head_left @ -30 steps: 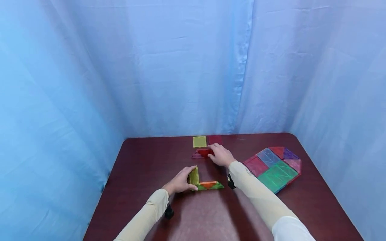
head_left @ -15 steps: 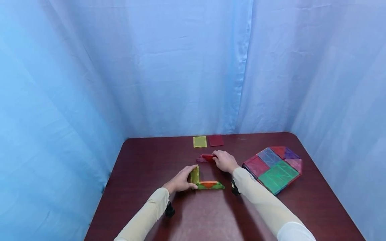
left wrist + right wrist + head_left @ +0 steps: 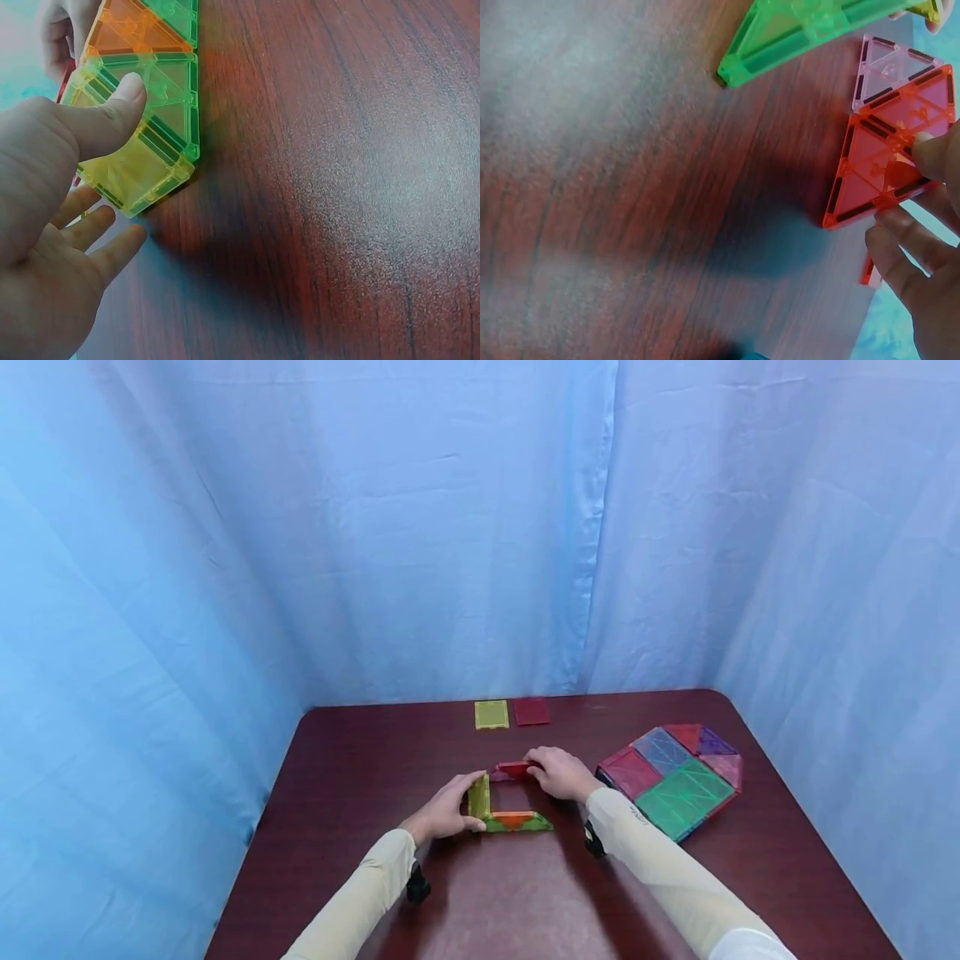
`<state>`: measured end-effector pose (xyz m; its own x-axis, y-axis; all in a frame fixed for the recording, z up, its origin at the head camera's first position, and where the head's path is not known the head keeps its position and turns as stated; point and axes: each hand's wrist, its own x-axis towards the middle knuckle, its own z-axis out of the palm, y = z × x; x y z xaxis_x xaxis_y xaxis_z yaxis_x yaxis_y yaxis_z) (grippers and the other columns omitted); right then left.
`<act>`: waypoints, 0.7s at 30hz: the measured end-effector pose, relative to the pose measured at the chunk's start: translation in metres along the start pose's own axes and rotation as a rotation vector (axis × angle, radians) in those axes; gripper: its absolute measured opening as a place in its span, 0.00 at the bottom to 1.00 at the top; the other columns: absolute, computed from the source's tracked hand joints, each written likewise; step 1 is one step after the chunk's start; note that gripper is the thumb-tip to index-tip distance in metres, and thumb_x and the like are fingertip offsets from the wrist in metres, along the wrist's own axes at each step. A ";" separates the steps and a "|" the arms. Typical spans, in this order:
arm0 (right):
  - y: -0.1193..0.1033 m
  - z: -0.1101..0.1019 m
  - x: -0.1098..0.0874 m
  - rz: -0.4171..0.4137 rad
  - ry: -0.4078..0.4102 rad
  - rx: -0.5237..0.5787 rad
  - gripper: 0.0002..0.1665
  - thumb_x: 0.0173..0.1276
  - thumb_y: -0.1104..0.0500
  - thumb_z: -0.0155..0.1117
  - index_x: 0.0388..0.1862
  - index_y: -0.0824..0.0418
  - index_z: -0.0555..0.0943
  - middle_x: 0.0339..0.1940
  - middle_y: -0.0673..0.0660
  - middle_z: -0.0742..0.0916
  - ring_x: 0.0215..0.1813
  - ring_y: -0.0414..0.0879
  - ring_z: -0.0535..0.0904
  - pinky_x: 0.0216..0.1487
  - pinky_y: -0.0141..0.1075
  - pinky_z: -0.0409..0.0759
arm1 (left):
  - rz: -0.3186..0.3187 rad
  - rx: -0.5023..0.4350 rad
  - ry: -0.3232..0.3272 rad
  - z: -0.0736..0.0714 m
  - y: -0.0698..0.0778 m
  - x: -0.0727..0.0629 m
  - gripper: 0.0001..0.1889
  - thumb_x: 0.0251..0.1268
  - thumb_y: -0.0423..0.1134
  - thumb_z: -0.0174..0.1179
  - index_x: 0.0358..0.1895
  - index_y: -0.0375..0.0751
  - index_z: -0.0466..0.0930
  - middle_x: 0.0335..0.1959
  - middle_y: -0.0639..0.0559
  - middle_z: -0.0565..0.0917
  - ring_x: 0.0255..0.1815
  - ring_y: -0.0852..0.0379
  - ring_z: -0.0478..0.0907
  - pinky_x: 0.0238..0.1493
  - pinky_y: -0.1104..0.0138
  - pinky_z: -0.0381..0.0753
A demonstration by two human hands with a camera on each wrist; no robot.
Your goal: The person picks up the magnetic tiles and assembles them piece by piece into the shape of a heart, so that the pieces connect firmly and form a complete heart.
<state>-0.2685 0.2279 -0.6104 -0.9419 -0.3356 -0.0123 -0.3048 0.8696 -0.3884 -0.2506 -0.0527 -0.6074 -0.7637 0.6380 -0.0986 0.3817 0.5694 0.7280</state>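
Observation:
My left hand (image 3: 444,812) holds a standing yellow square magnetic tile (image 3: 131,180) by its edges, thumb at the near side and fingers at the far side. From the tile's near edge, a strip of green and orange triangle tiles (image 3: 517,821) stands along the table to the right. On the far side, my right hand (image 3: 561,774) pinches the right end of a standing strip of red triangle tiles (image 3: 862,165) with a pink triangle tile (image 3: 889,71) at its left end. In the head view that pink end is close to the yellow tile; whether they touch, I cannot tell.
A flat yellow square tile (image 3: 491,715) and a flat red square tile (image 3: 532,711) lie near the table's back edge. At the right sits a group of larger green, red, blue and purple tiles (image 3: 686,797). Blue curtains (image 3: 450,527) surround the table (image 3: 360,760).
My right hand has brought the red and pink strip nearer, away from the flat squares and toward the yellow tile's far edge. The left hand has kept its hold in place.

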 end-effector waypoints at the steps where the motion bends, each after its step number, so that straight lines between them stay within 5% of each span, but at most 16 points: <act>1: -0.002 0.000 -0.001 -0.004 0.000 0.007 0.07 0.75 0.56 0.63 0.49 0.52 0.83 0.43 0.50 0.87 0.43 0.44 0.81 0.52 0.47 0.83 | 0.000 -0.002 0.002 0.000 0.000 0.000 0.49 0.57 0.42 0.76 0.79 0.42 0.58 0.71 0.40 0.70 0.69 0.43 0.71 0.69 0.47 0.72; 21: -0.022 0.008 -0.007 -0.027 -0.021 0.057 0.11 0.75 0.57 0.63 0.54 0.54 0.83 0.45 0.51 0.87 0.44 0.43 0.81 0.55 0.47 0.84 | -0.003 -0.024 -0.005 0.001 -0.001 0.001 0.47 0.58 0.42 0.75 0.79 0.41 0.58 0.69 0.39 0.71 0.67 0.45 0.72 0.68 0.49 0.73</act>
<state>-0.2538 0.2086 -0.6095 -0.9301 -0.3668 -0.0197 -0.3213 0.8383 -0.4405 -0.2511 -0.0523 -0.6093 -0.7622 0.6390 -0.1037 0.3673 0.5588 0.7435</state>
